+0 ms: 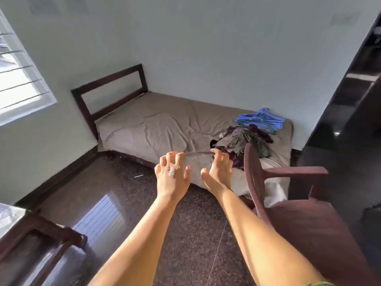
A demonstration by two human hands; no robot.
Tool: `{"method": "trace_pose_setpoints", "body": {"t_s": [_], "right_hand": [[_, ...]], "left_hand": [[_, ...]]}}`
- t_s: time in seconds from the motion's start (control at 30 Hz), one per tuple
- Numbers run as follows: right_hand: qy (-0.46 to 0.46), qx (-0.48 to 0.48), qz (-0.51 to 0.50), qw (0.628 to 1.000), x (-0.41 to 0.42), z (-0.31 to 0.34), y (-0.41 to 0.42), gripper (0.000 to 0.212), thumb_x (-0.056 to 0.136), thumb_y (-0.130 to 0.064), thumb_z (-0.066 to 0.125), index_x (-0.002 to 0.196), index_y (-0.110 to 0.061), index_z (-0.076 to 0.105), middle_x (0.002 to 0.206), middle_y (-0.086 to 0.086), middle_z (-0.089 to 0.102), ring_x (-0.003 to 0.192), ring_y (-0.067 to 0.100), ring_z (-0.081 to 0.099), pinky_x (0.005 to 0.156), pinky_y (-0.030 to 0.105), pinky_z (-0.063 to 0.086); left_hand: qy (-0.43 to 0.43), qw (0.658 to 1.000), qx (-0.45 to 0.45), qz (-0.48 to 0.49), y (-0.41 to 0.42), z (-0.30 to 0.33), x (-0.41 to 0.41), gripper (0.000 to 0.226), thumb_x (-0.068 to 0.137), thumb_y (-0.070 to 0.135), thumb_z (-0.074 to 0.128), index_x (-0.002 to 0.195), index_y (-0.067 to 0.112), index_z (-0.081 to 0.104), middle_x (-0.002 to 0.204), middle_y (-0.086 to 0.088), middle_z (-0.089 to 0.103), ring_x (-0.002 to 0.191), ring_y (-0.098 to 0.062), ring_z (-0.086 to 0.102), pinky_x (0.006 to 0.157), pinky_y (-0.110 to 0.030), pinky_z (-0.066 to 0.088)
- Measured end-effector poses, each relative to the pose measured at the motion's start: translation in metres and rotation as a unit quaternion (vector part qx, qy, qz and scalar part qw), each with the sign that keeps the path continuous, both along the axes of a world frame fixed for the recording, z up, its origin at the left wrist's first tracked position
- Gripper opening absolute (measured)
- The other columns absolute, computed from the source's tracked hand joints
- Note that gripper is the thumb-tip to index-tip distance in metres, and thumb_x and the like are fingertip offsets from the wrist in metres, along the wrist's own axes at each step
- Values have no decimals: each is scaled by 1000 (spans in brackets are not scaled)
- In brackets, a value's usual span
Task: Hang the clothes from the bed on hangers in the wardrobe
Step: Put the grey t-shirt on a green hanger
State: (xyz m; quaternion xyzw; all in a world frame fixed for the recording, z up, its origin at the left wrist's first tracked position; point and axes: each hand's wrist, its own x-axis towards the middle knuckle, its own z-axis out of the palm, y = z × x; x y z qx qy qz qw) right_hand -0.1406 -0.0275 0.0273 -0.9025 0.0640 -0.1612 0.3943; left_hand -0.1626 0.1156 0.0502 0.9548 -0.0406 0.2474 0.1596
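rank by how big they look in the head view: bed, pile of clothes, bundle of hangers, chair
1. bed
2. chair, enlarged by nearness to the camera
3. pile of clothes
4. bundle of hangers

The thin strip [199,153] stretched between both hands is too blurry to identify. The chair [292,207] hides the bed's [144,124] near corner, and the dark wardrobe [350,112] runs off the right edge.

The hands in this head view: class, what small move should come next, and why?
Probably step toward the bed and reach for the clothes pile. Both the left hand and the right hand are stretched out, pinching a thin strand between them, and no garment is held yet. The hangers lie just behind the pile.
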Motion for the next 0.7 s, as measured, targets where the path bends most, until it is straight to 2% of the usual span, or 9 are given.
{"method": "trace_pose_setpoints", "body": {"t_s": [0.07,0.13,0.3,0.37,0.4,0.47,0.5,0.57,0.7], "right_hand": [[47,-2,-16,999,46,-10,3,65,75,-18,65,133,-21,37,134,7,39,120,29,38,94,48,41],[42,17,-25,999,84,-17,8,60,76,-17,65,130,-17,40,126,9,47,115,29,45,90,47,44],[20,45,-36,998,161,-30,19,41,81,-16,62,119,-16,48,90,-2,58,96,24,57,80,35,45],[21,34,-34,999,195,-41,14,33,85,-18,58,116,-17,49,85,-2,62,90,24,60,71,32,43],[30,20,-37,999,214,-47,10,29,87,-21,55,115,-18,50,89,0,65,90,25,60,70,33,44],[54,-13,-51,997,258,-61,-4,21,91,-24,53,111,-18,55,100,1,67,96,25,60,74,35,48],[65,-29,-56,996,282,-67,-13,19,91,-25,53,109,-18,57,104,1,65,99,25,59,77,35,48],[97,-43,-75,992,324,-75,-32,21,91,-27,57,111,-20,57,111,0,61,106,23,55,84,35,46],[156,45,-157,974,391,-90,-70,30,88,-22,60,117,-16,55,115,3,62,110,24,57,89,31,45]], "left_hand": [[17,1000,9,5,8,-9,40,18,86,29,63,102,20,61,113,-1,53,106,-26,42,84,-44,40],[28,999,14,8,13,-16,77,8,86,26,63,90,19,65,105,-1,57,103,-28,45,82,-43,40],[52,999,-11,-1,15,-30,169,23,91,31,60,77,17,73,96,2,66,96,-29,50,79,-43,39],[52,998,0,-35,13,-39,211,14,87,22,63,94,18,74,108,1,65,101,-31,52,82,-45,41],[74,996,9,-48,9,-43,234,31,83,15,62,113,19,68,122,-1,61,110,-32,50,87,-46,41],[148,985,25,-79,2,-49,281,71,81,8,57,147,24,36,151,-4,35,130,-31,34,102,-46,34],[173,980,28,-94,-1,-54,307,80,83,9,55,153,26,19,157,-5,21,136,-30,25,108,-45,28],[199,971,46,-121,-9,-60,358,85,87,17,55,154,25,3,160,-6,11,141,-29,16,112,-45,22],[227,958,57,-167,-34,-61,451,81,88,31,56,154,22,9,157,-5,17,141,-29,17,113,-47,22]]}}
